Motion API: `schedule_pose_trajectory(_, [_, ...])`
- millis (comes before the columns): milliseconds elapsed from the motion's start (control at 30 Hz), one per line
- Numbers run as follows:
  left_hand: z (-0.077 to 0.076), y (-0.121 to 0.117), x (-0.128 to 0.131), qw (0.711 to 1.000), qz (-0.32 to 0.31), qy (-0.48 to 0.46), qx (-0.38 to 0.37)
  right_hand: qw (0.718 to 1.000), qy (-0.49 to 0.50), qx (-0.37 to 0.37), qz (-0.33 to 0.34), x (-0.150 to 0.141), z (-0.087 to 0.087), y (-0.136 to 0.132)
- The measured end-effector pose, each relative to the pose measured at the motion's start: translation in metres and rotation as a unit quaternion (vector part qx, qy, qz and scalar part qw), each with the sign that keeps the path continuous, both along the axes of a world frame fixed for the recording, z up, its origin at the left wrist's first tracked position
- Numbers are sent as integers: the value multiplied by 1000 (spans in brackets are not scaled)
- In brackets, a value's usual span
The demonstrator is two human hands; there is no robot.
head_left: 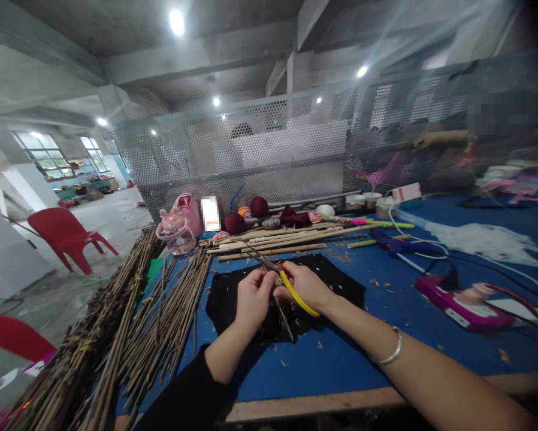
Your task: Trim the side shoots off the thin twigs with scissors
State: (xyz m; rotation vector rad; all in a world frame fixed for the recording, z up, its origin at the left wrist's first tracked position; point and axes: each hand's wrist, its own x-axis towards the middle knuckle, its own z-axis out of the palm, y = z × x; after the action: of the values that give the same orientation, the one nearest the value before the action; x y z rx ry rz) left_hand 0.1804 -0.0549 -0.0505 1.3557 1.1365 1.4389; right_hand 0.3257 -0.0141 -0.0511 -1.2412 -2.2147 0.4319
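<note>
Over a black cloth (336,278) on the blue table, my two hands meet. My left hand (253,296) is closed, pinching a thin dry stick (285,320) whose lower end slants down toward me. Right beside it, my right hand (302,287) is closed round yellow-handled scissors (296,294). Their dark blades point up and to the left, above my left fingertips. The fingers partly hide the stick's upper end and a small pale bit between the hands. Plant scraps are scattered on the cloth.
Long dry stalks (165,323) lie in bundles at the left. Cut sticks (273,242), yarn balls (259,206), a pink bottle (177,236) and a phone (210,214) are at the back. Right of my arm lie a blue glue gun (397,244) and a magenta power strip (464,305) with cables.
</note>
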Motion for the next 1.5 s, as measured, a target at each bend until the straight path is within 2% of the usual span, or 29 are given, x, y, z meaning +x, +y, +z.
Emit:
schedule_pose_trajectory(133, [0,1,1,999,-13,-22,24,1000,8,-6,-21,0,-3,3])
schedule_pose_trajectory(233, [0,1,1,999,-9,0,40,1000,-3,-7,-26,1,0,2])
schedule_pose_trajectory(400, [-1,-1,1,999,-36,32,25,999,-21,21,11,1,6,-2])
schedule_pose_trajectory(567, [1,-2,3,998,-46,25,31,999,5,-19,25,2,6,-2])
schedule_pose_trajectory(800, [-1,-1,0,998,-66,-17,-11,998,2,-47,36,2,4,-2])
schedule_pose_trajectory(967, [1,0,-4,998,-24,57,28,997,2,-54,55,1,7,-5])
schedule_pose_trajectory(1133, [7,-2,-5,992,-18,114,58,996,10,-57,63,1,12,-9])
schedule_pose_trajectory(1300, [6,-3,-4,994,-56,96,18,994,22,-86,59,0,18,-12])
schedule_pose_trajectory(1500, [3,-2,-4,996,-44,80,-1,992,45,-99,57,2,12,-7])
